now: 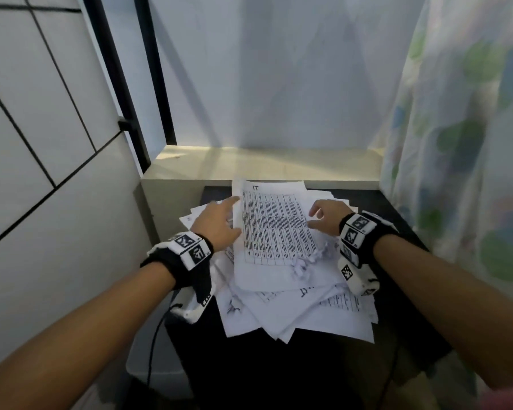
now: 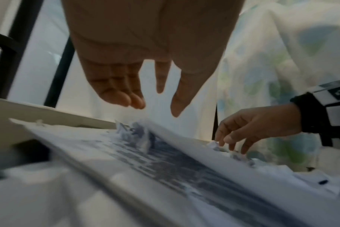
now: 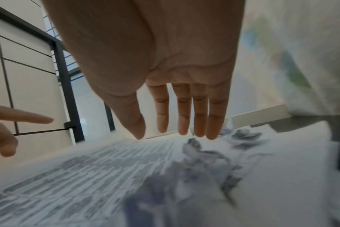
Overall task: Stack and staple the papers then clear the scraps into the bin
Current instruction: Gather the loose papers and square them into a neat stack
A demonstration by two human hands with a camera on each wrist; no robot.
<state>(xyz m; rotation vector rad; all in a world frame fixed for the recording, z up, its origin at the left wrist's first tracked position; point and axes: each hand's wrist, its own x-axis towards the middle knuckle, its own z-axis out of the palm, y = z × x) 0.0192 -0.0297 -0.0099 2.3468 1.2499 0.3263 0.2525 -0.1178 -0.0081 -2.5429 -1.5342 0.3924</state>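
from the head view the papers [image 1: 282, 255] lie fanned in a loose heap on a small dark table [image 1: 397, 229], and the top sheet [image 1: 274, 229], printed with a table, sits askew, so the job looks to be at the gathering stage; the left hand [image 1: 219, 223] is at that sheet's left edge with fingers spread and straight, the right hand [image 1: 326, 216] at its right edge with fingers loosely bent, likely placed on either side to square it up. small crumpled scraps [image 1: 305, 261] sit on the heap near the right wrist; no stapler or bin shows. behind the table is a pale ledge [image 1: 264, 164], tiled wall to the left, a flowered curtain [image 1: 471, 143] to the right. in the left wrist view the left hand's fingers [image 2: 116, 92] hang apart above the sheet's raised edge, gripping nothing. in the right wrist view the right hand's fingers [image 3: 200, 115] are straight, close together and empty, above the blurred sheet and scraps.
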